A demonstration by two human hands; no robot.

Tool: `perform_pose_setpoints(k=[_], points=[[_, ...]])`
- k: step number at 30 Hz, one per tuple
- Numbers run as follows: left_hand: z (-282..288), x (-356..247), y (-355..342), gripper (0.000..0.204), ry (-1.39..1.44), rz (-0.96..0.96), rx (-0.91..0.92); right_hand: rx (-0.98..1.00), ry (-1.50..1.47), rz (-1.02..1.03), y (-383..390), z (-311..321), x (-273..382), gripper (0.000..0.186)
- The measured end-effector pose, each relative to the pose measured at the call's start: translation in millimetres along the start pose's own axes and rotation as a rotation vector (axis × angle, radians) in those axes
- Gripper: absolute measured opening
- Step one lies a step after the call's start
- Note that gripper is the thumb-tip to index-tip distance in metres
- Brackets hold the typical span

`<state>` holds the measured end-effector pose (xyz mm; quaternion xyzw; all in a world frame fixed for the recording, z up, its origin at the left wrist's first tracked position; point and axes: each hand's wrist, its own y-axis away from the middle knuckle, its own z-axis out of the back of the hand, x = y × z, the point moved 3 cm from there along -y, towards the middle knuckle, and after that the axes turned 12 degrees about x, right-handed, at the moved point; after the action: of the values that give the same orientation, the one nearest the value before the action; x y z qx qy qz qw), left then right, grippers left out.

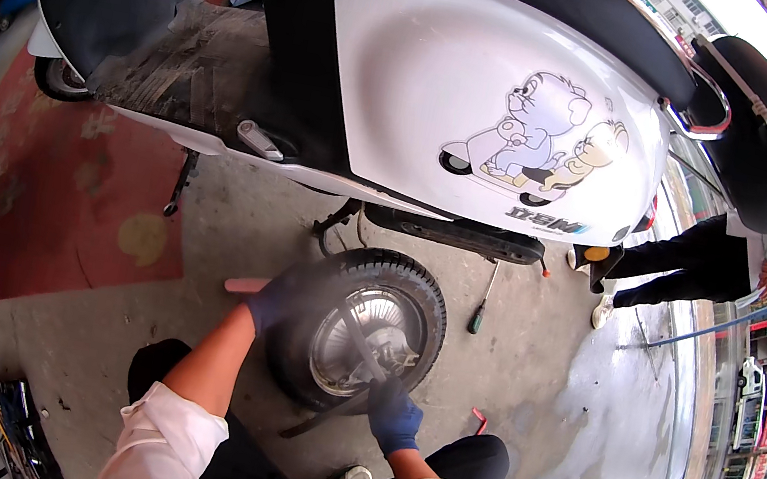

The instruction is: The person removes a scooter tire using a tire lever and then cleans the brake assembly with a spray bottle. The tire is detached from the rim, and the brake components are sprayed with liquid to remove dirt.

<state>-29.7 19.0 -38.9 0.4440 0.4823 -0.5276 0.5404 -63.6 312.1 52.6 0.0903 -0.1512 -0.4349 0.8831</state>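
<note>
A scooter wheel with a black tyre (423,292) and a silver hub (369,339) lies flat on the floor before my knees. My right hand (395,420), in a dark blue glove, is closed at the near side of the tyre on the lower end of a grey metal bar (357,339) that slants across the hub. My left hand (276,305), also gloved, is over the tyre's left side; motion smears its fingers. A pink-red handle (245,285) sticks out to its left. A dark flat bar (312,423) juts from the tyre's near edge beside my right hand.
A white scooter (411,72) with a cartoon decal stands just beyond the wheel. On the floor lie a green-handled screwdriver (478,318) and a small red tool (479,420). Tools fill a box (7,425) at lower left. A person (704,263) stands at right.
</note>
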Motion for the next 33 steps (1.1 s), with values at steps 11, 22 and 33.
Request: perform_pose_setpoints(k=[11,22,33], points=[[-14,-60,6,0.057,0.06,0.229,-0.14,0.159,-0.356,-0.228,31,-73,49,0.039],[-29,7,81,0.087,-0.043,0.363,-0.164,0.564,-0.922,-0.026,57,-47,48,0.028],[-23,-16,55,0.07,0.164,0.42,-0.234,0.296,-0.103,0.434,3,144,27,0.037]])
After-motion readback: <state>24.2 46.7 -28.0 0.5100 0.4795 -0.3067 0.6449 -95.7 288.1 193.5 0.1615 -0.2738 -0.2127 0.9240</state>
